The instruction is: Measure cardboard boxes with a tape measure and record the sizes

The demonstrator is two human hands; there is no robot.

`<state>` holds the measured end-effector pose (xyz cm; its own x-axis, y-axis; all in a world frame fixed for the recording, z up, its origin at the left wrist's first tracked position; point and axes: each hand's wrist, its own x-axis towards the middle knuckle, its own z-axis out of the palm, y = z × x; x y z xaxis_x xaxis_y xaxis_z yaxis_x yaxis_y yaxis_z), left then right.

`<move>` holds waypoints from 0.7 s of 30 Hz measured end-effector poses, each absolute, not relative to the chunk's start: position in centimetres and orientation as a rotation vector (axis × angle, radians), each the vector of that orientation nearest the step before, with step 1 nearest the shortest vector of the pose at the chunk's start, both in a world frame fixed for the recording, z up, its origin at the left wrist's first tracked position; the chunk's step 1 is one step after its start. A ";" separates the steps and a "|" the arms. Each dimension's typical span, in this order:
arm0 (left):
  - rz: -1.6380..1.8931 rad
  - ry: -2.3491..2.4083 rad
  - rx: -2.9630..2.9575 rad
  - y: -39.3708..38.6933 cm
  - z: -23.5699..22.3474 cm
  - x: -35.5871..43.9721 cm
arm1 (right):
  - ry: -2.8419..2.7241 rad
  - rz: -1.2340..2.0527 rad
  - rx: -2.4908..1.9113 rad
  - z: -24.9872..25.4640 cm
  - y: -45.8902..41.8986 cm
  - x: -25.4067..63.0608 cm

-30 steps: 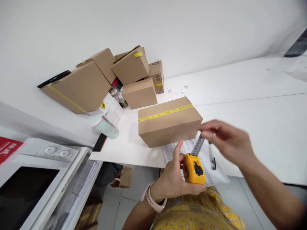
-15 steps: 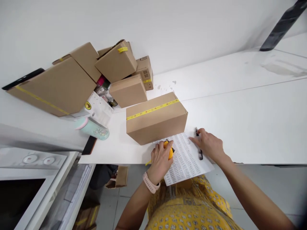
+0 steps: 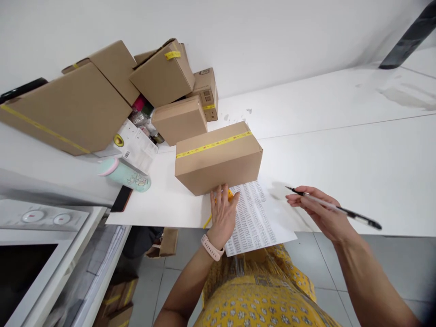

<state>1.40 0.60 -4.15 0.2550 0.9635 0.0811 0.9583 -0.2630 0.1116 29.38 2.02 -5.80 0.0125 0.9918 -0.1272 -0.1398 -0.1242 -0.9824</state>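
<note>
My left hand (image 3: 223, 213) lies over a yellow tape measure (image 3: 230, 194), its fingers stretched out and spread against the foot of a taped cardboard box (image 3: 218, 159). Part of the tape measure is hidden under the fingers, and a yellow strip sticks out to the left of the hand. A printed sheet of paper (image 3: 252, 218) with rows of small text lies beside this hand and overhangs the table's front edge. To the right of the sheet, my right hand (image 3: 320, 211) is raised and closed on a pen (image 3: 340, 209), its dark tip pointing left.
Several cardboard boxes (image 3: 163, 75) stand at the back left of the white table (image 3: 340, 159). A mint-green tumbler (image 3: 129, 175) lies near a white carton (image 3: 138, 145) and a dark flat object (image 3: 121, 199). A dark upright object (image 3: 405, 41) is at the far right.
My right hand has picked the pen up off the paper and moved right with it. The fingers of my left hand have straightened and spread over the tape measure, now closer to the box.
</note>
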 end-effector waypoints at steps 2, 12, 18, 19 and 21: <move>0.289 1.810 2.493 0.0 -4.4 2.3 | -1.064 1.288 -1.257 -6.5 1.6 28.3; 0.279 1.301 2.455 -3.3 -8.4 7.1 | -1.215 1.365 -1.337 -8.9 3.4 24.2; 0.394 1.287 2.397 -2.6 -8.4 6.4 | -1.333 1.218 -1.390 -9.1 3.6 23.9; 0.413 1.286 2.392 -2.5 -8.4 6.4 | -1.303 1.212 -1.403 -9.2 3.6 23.9; 0.441 1.291 2.388 -2.5 -8.5 6.4 | -1.266 1.198 -1.446 -9.3 3.6 23.8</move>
